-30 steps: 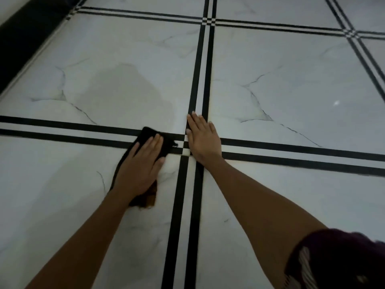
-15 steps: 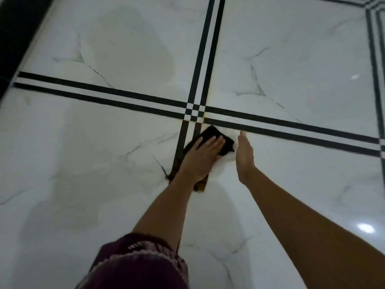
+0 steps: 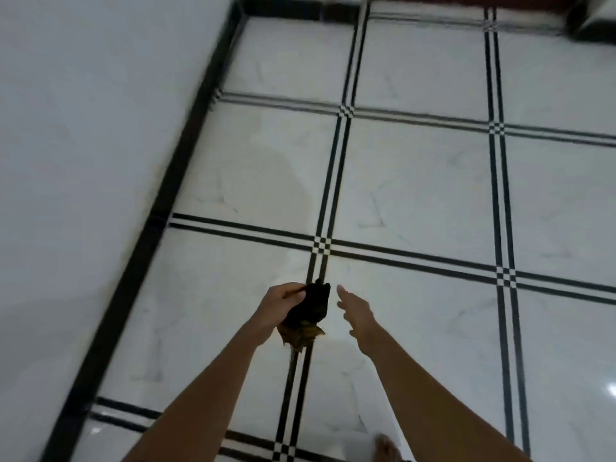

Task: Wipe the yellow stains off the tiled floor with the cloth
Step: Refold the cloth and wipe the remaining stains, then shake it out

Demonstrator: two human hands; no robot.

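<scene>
My left hand (image 3: 279, 306) grips a bunched black cloth (image 3: 308, 310) in the air above the floor; the cloth's lower end is stained yellow-brown and hangs down. My right hand (image 3: 356, 311) is just to the right of the cloth, fingers apart, holding nothing and not touching it. Below lies the white marble-look tiled floor (image 3: 416, 201) with double black lines. A faint damp patch (image 3: 283, 188) shows on the tile ahead. I see no clear yellow stain on the tiles.
A white wall (image 3: 83, 128) with a black skirting strip (image 3: 160, 208) runs along the left. A dark red edge and a dark object (image 3: 590, 25) sit at the far top right. A bare foot (image 3: 386, 448) shows at the bottom edge.
The cloth has been lifted off the floor and bunched in my left hand. My right hand has come off the tile. The view has risen well above the floor.
</scene>
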